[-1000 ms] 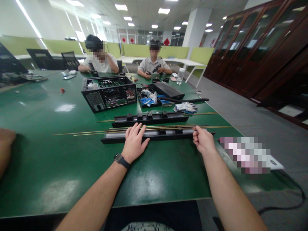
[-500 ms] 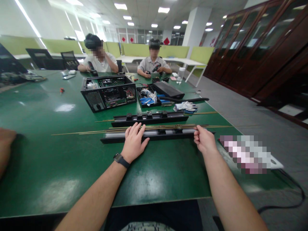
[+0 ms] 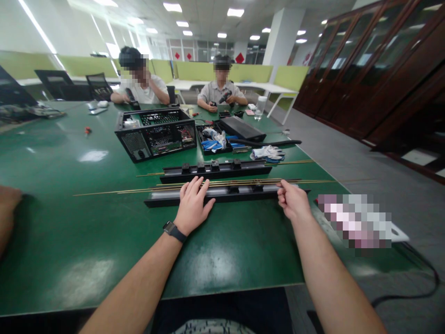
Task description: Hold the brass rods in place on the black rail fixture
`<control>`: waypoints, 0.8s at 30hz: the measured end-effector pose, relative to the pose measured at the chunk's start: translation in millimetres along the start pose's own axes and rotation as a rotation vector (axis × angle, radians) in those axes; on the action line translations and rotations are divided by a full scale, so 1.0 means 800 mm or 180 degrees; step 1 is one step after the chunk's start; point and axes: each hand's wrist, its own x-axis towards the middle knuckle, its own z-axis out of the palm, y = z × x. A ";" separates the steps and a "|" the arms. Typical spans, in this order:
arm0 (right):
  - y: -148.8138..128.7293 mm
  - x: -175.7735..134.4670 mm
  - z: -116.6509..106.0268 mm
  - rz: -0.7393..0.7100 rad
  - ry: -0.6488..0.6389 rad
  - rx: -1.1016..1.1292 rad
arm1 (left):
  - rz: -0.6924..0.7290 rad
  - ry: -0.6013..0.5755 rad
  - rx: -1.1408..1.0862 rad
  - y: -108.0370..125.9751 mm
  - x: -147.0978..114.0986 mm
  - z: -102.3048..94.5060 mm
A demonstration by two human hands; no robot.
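Observation:
My left hand (image 3: 192, 205), with a watch on the wrist, lies with fingers spread across the near black rail (image 3: 239, 198) and the thin brass rods (image 3: 139, 190) over it. Toward the rail's right end, my right hand (image 3: 294, 199) is closed in a pinch on the brass rods; how many it grips is hidden. The rods run lengthwise along the rail and stick out past both ends. Small black blocks (image 3: 257, 187) sit on the rail between my hands. A second black rail (image 3: 217, 173) with several blocks and brass rods lies parallel just behind.
Behind the rails stand an open computer case (image 3: 163, 139), a tray with gloves (image 3: 214, 141) and a loose pair of gloves (image 3: 267, 153). A blurred-out object (image 3: 354, 220) lies right. Two people sit across the table; another person's arm (image 3: 7, 208) shows at left.
My right hand has shifted slightly left along the rail, still pinching. My left hand stays on the rail and rods. The whole view has moved a little.

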 end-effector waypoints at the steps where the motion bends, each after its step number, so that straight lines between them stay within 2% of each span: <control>1: 0.000 0.001 -0.001 -0.0002 0.0037 0.0015 | 0.0000 -0.0003 -0.0003 0.000 0.000 0.000; 5: 0.000 0.000 0.000 0.0046 0.0040 -0.0027 | -0.0007 -0.0005 0.0005 -0.001 0.000 0.001; 11: 0.001 -0.004 0.004 0.0111 -0.0194 -0.0139 | 0.0003 0.0014 0.0034 0.000 -0.001 0.002; 20: 0.000 0.004 -0.002 0.0053 0.0150 0.0056 | 0.0017 0.0027 0.0001 -0.001 0.000 0.003; 24: 0.000 0.003 -0.002 0.0052 0.0119 -0.0001 | 0.0024 0.0035 0.0016 -0.001 0.000 0.003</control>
